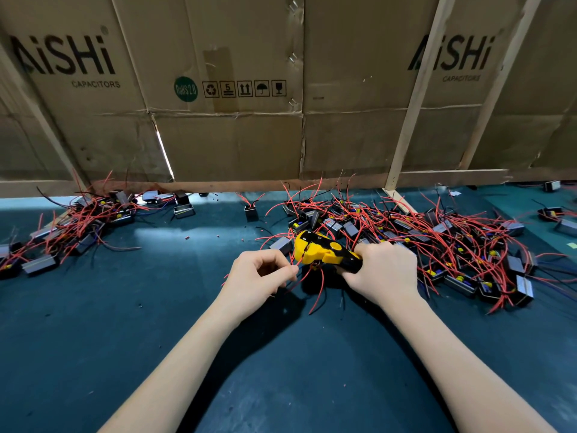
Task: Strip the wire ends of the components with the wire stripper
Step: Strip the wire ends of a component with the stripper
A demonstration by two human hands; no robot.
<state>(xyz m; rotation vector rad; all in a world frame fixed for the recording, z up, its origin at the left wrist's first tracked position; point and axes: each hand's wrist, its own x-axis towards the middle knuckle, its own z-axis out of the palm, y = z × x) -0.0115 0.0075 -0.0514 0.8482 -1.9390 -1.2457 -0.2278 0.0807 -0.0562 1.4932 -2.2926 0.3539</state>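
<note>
My right hand [384, 270] grips the black handles of a yellow wire stripper [315, 250], its head pointing left over the table's middle. My left hand [259, 276] pinches a thin red wire [301, 260] that runs up into the stripper's jaws. More red wires [318, 292] hang and trail below the tool; the component they belong to is mostly hidden under the stripper and my hands. A big heap of grey box components with red wires [437, 239] lies just right of and behind my right hand.
A second, smaller heap of components [71, 226] lies at the far left. One lone component [251, 212] stands near the back middle. The dark green mat [156, 307] covers the table. A cardboard wall [234, 135] and wooden slats [402, 145] close off the back.
</note>
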